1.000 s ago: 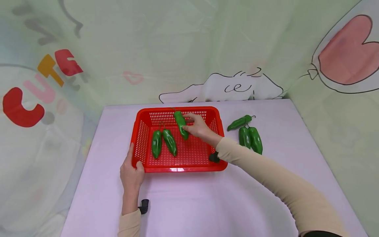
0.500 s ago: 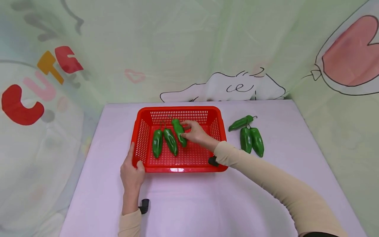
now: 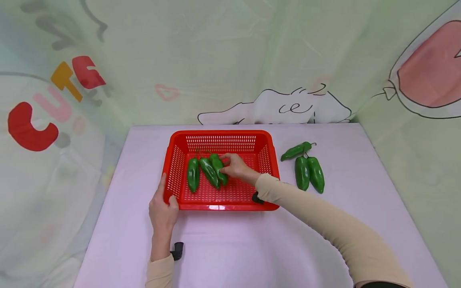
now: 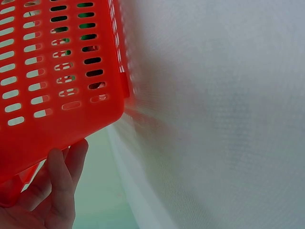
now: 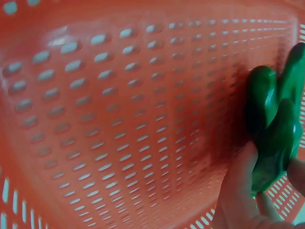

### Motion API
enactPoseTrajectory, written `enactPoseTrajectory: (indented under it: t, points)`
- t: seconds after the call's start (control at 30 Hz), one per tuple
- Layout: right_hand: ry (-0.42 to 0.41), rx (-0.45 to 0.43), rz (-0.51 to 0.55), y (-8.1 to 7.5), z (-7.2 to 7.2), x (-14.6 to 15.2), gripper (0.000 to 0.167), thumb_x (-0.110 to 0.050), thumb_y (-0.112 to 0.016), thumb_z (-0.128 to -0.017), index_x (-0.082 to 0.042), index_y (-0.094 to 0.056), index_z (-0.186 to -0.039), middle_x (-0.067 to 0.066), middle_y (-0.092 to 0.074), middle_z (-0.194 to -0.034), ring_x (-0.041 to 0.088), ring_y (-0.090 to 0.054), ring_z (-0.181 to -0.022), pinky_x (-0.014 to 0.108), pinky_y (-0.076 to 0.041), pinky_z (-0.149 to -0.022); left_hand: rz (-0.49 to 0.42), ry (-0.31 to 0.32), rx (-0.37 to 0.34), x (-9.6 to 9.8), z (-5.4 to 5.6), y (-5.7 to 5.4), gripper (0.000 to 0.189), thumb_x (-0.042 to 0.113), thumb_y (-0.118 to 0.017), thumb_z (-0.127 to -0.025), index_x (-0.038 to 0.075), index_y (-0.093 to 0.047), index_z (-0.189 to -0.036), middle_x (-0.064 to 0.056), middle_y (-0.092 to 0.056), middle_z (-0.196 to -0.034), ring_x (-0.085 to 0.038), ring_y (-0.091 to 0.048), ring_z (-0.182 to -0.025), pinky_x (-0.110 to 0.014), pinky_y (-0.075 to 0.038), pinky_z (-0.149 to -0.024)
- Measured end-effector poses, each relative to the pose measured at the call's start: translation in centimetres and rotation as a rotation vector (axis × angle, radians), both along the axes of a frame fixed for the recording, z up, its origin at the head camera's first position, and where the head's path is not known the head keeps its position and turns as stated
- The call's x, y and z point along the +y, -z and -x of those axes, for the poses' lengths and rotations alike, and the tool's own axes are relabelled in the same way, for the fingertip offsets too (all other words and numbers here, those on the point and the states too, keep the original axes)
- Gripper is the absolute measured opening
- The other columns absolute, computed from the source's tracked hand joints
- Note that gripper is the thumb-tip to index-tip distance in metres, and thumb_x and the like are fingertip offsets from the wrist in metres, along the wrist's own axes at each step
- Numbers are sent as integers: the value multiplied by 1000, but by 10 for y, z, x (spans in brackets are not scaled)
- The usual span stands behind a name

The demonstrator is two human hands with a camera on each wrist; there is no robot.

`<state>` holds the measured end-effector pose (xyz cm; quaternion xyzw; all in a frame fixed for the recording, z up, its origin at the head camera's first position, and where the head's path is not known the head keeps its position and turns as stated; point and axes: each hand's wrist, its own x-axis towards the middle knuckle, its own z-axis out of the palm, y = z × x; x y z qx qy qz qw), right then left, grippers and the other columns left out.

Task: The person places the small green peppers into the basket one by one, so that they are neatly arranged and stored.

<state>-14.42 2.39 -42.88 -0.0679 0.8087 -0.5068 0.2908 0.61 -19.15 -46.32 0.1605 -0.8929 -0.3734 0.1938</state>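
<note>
My right hand point(image 3: 235, 166) pinches a green pepper point(image 3: 217, 166) between thumb and fingers, low inside the red plastic basket point(image 3: 216, 207). Two more green peppers lie to its left: one pepper point(image 3: 209, 173) right alongside it, the other pepper point(image 3: 193, 175) nearer the basket's left wall. In the right wrist view the held pepper point(image 5: 279, 143) overlaps the others. My left hand point(image 3: 163, 212) grips the basket's front left corner, thumb over the rim; the left wrist view shows its fingers point(image 4: 62, 176) at the rim's underside.
Right of the basket, three green peppers lie on the white-covered table point(image 3: 223, 248): one pepper point(image 3: 296, 151) slanted at the back, a pair of peppers point(image 3: 309, 174) side by side before it. A printed curtain point(image 3: 230, 60) rises behind the table.
My right hand has lowered the pepper toward the basket floor, beside the two lying there. My left hand keeps its grip on the basket corner.
</note>
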Motion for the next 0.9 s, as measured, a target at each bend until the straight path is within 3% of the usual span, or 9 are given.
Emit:
enactPoseTrajectory:
  t: [0.5,0.9]
  points:
    - [-38,4,-28,17,-1,-13,57,6,-69,-83,9,-49,-136,30,-64,-116,37,-65,-107,37,-57,-84,5,4,6,-2,0,2,70,4,-52,-82,13,-43,-151,-13,-52,-144,-37,-57,-122,-55,-49,-94]
    - [-75,-9,-45,2,0,-3,54,0,-68,-85,8,-51,-136,26,-63,-119,31,-65,-104,38,-56,-84,5,3,9,0,0,1,69,3,-51,-83,13,-43,-150,-12,-52,-144,-37,-55,-124,-55,-48,-96]
